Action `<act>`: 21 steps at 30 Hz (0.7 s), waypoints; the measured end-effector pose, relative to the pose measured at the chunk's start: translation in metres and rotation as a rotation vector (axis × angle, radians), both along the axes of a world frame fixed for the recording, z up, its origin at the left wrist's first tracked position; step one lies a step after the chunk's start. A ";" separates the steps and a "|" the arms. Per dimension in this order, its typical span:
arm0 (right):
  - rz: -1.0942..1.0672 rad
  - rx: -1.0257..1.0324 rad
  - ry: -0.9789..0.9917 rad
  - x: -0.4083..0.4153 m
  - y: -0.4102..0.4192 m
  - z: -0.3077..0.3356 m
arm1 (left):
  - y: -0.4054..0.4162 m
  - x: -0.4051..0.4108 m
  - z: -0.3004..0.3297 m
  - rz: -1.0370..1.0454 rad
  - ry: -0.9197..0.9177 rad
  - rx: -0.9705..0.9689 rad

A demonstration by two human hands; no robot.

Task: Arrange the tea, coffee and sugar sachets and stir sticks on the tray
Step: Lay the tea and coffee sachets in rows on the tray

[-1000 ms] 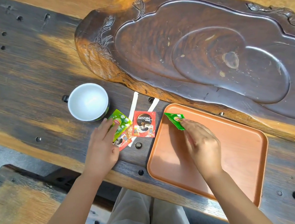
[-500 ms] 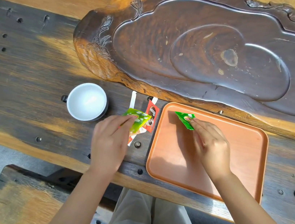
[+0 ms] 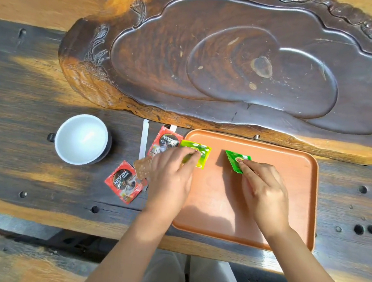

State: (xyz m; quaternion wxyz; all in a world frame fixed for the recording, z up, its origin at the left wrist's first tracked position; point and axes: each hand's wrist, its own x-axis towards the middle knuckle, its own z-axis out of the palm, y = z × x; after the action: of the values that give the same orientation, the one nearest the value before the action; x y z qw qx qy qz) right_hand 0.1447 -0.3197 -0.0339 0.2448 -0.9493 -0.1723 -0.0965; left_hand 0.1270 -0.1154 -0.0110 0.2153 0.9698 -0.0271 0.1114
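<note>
An orange rectangular tray point(image 3: 291, 203) lies on the wooden table before me. My right hand point(image 3: 263, 194) presses its fingertips on a dark green tea sachet point(image 3: 235, 159) lying in the tray's far middle. My left hand point(image 3: 170, 177) holds a lime green sachet point(image 3: 199, 151) over the tray's far left corner. Left of the tray lie a red Nescafe sachet point(image 3: 164, 141), a second red Nescafe sachet point(image 3: 124, 183), a brown sachet point(image 3: 143, 167) and a white stir stick point(image 3: 143, 139). Another white stick point(image 3: 173, 128) peeks out behind the upper red sachet.
A white cup point(image 3: 82, 138) stands left of the sachets. A large carved dark wooden tea tray point(image 3: 239, 60) fills the table behind the orange tray. The table's near edge runs just below the tray, with my legs and a bench beneath.
My left hand has carried the lime green sachet rightwards onto the tray's left corner. My right hand has slid the dark green sachet further right in the tray. The red sachets lie uncovered.
</note>
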 end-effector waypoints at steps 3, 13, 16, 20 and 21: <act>0.000 -0.001 0.010 -0.002 0.001 -0.001 | -0.014 -0.003 -0.013 -0.048 0.066 0.010; 0.010 -0.143 0.140 -0.015 0.001 -0.006 | -0.010 -0.027 -0.020 -0.151 0.388 -0.011; 0.009 -0.193 0.199 -0.020 0.001 -0.010 | -0.012 -0.030 -0.022 -0.182 0.454 0.022; 0.004 -0.223 0.242 -0.020 0.006 -0.009 | -0.017 -0.023 -0.028 -0.203 0.492 0.055; 0.003 -0.226 0.246 -0.018 0.007 -0.008 | -0.017 -0.020 -0.028 -0.202 0.485 0.064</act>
State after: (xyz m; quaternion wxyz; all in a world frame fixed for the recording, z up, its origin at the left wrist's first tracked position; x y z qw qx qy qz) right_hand 0.1265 -0.3132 -0.0417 0.1559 -0.9751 -0.1524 0.0410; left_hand 0.1071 -0.1324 -0.0390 0.1946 0.9669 -0.0752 -0.1472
